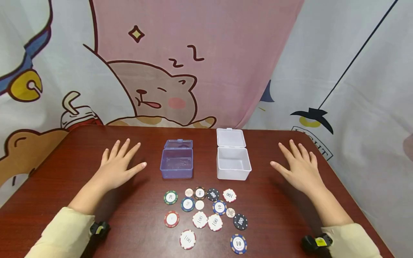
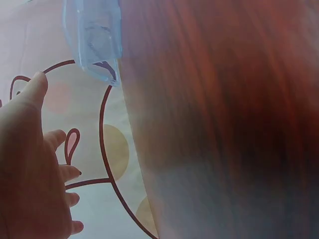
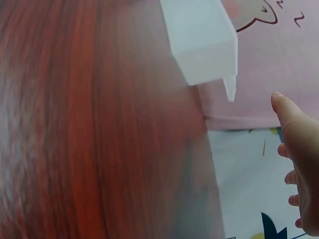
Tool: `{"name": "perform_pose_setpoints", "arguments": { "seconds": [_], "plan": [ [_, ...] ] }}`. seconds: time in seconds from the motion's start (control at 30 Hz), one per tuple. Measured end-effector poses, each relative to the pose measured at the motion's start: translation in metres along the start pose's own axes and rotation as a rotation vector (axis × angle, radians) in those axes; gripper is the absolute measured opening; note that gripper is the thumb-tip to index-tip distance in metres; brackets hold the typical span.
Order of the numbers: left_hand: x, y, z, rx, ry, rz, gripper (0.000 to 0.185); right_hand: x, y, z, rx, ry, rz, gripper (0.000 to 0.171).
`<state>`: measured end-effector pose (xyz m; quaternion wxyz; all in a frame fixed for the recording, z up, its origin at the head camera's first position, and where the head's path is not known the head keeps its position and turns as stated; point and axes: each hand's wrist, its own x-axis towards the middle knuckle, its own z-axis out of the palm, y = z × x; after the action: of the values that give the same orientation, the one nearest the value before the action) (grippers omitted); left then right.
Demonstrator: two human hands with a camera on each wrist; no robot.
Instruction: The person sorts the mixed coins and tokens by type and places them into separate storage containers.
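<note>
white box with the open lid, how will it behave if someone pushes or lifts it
The white box is probably light and fairly stiff, as it looks like straight-sided plastic with nothing inside. It would likely slide rather than tip, since it sits flat on the smooth-looking table. Its lid may swing, being folded back open.

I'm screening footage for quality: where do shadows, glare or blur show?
Head view: chips look mostly sharp, soft shadows fall beside the left hand and right hand; left wrist view: tabletop grain looks smeared, with a dark patch at right; right wrist view: pale glare on the tabletop's left side.
</note>
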<state>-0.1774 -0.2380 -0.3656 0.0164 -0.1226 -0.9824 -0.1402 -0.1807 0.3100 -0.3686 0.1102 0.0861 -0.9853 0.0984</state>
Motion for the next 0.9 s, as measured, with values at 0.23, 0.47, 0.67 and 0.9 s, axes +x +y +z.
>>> {"name": "perform_pose_setpoints", "arguments": {
  "seconds": [0.23,0.47,0.67,0.9],
  "plan": [
    [0.001,0.004,0.002,-0.05,0.027,0.022,0.08,-0.005,-0.016,-0.007,0.015,0.037,-0.032,0.078],
    [0.006,0.01,0.01,-0.148,0.061,0.064,0.079,-0.013,-0.031,-0.008,0.059,0.091,-0.08,0.075],
    [0.013,0.017,0.016,-0.247,0.096,0.09,0.077,-0.021,-0.046,-0.007,0.125,0.164,-0.143,0.072],
    [0.019,0.02,0.025,-0.423,0.081,0.101,0.073,-0.03,-0.06,0.0,0.205,0.227,-0.224,0.066]
  ]
}}
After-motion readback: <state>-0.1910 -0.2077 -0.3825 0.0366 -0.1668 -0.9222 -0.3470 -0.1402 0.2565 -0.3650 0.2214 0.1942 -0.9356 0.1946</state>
